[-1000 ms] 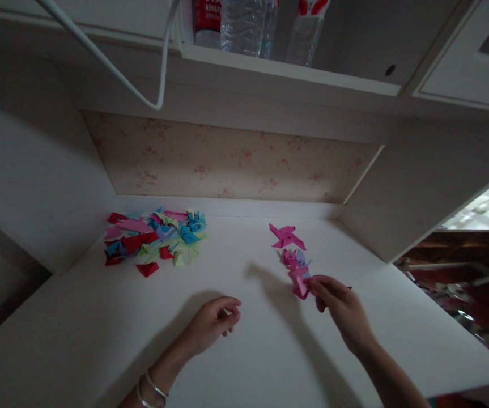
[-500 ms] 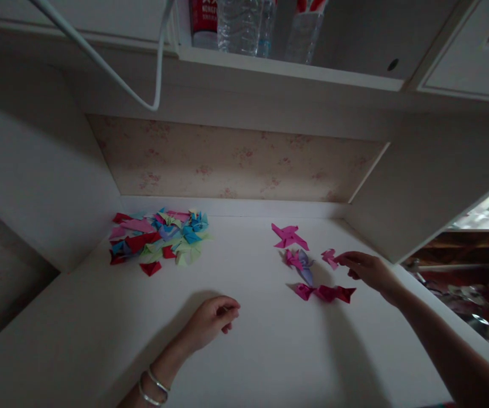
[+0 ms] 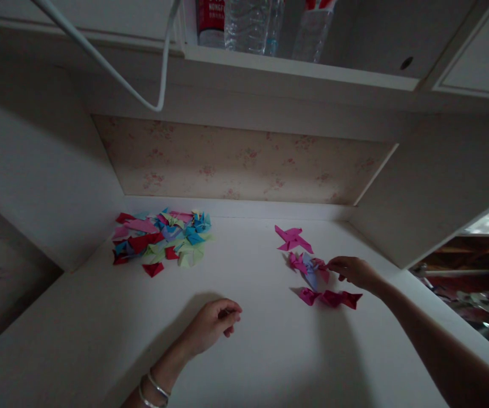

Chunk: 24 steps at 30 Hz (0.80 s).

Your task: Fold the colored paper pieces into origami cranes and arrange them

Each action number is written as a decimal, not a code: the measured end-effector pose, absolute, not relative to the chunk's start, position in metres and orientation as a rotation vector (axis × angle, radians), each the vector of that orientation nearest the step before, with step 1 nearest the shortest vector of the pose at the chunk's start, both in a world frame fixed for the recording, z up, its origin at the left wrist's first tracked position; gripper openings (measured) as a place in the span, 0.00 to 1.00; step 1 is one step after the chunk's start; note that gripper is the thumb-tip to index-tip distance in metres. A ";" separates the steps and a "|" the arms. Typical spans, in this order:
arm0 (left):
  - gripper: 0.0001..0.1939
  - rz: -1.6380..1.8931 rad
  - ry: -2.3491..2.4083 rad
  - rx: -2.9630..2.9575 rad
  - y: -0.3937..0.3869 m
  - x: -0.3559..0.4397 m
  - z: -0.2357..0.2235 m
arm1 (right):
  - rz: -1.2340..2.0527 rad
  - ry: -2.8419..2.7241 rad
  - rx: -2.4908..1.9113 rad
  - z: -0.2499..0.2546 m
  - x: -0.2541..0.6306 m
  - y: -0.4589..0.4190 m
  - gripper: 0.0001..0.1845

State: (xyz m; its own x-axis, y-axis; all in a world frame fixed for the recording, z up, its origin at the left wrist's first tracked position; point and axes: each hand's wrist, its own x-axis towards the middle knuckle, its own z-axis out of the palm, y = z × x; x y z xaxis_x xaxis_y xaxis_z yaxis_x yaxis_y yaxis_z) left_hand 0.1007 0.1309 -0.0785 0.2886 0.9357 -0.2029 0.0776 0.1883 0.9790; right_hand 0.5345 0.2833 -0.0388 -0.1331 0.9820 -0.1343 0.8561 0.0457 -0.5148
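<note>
My right hand pinches a small pink origami piece by its right end. That piece overlaps the right side of a purple folded paper, with another pink origami piece on its left. Behind them lies a magenta paper pinwheel. Nearer to me is a dark pink origami shape with flared ends. My left hand, loosely curled with thumb and fingers close together, rests over the white tabletop with no paper visible in it.
A pile of folded papers in several colours lies at the back left. Overhead, a shelf holds clear plastic bottles and a red-labelled container. A white cable hangs below the cabinet. Side panels flank the desk.
My right hand has moved slightly left and down, bringing the pink origami piece onto the purple paper. My left hand has barely moved. The view has shifted a little.
</note>
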 end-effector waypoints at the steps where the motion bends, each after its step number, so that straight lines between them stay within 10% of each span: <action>1: 0.14 0.826 1.107 1.226 0.131 0.101 -0.079 | 0.707 -2.082 -1.878 -0.038 0.532 0.284 0.16; 24: 0.13 0.830 1.104 1.248 0.131 0.102 -0.082 | 0.588 -2.130 -1.897 -0.036 0.528 0.287 0.14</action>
